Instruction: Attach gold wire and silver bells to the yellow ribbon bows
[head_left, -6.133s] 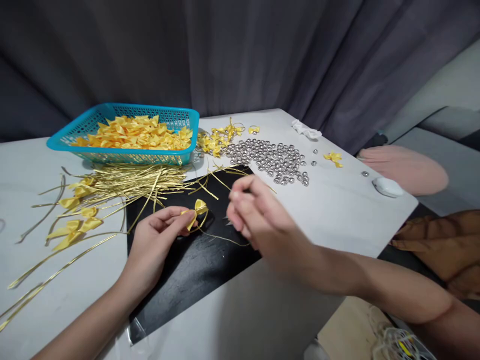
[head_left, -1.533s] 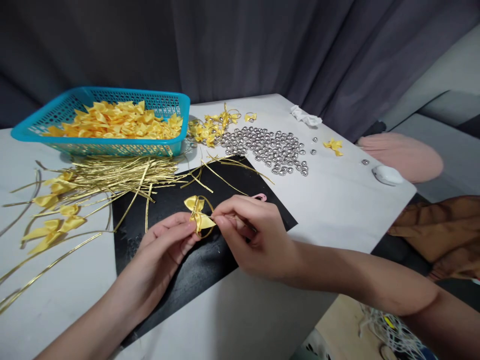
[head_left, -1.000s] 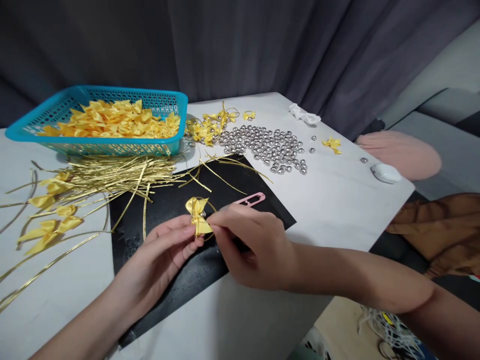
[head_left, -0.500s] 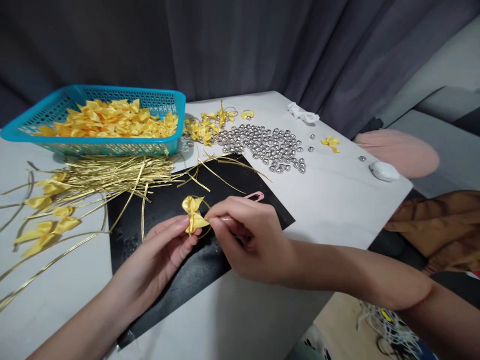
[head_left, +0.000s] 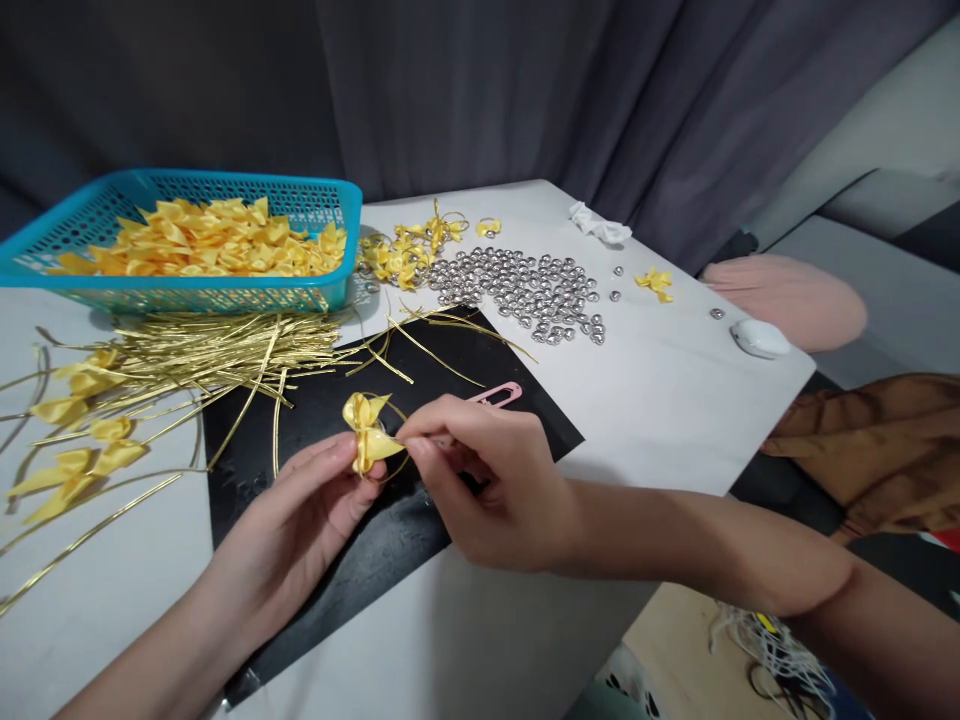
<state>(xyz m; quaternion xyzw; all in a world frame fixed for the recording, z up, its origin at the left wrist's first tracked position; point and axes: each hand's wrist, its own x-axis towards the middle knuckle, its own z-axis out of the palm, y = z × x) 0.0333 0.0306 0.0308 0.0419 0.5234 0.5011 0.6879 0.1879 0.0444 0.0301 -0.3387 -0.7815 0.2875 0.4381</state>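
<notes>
Above a black mat (head_left: 352,560), a yellow satin ribbon bow (head_left: 367,435) is pinched by my left hand (head_left: 319,500) between thumb and fingers. A thin gold wire loops around the bow's right side. My right hand (head_left: 487,480) is closed at the pointed tip of the bow's right petal, thumb against index finger. Whether the wire's end is also in that pinch I cannot tell. A pink clip (head_left: 499,394) lies on the mat just behind my right hand, partly covered by it.
A blue basket (head_left: 352,230) of yellow ribbon pieces stands at the back left, with gold wire strips (head_left: 232,350) in front. Ribbon bows (head_left: 67,480) lie at left. Silver heart-shaped beads (head_left: 525,285) spread behind the mat; a white mouse-shaped object (head_left: 760,338) sits near the right edge.
The bow and both hands have shifted slightly left in view, as has the whole scene. The bow's right petal is still at my right fingertips, and more of the pink clip shows.
</notes>
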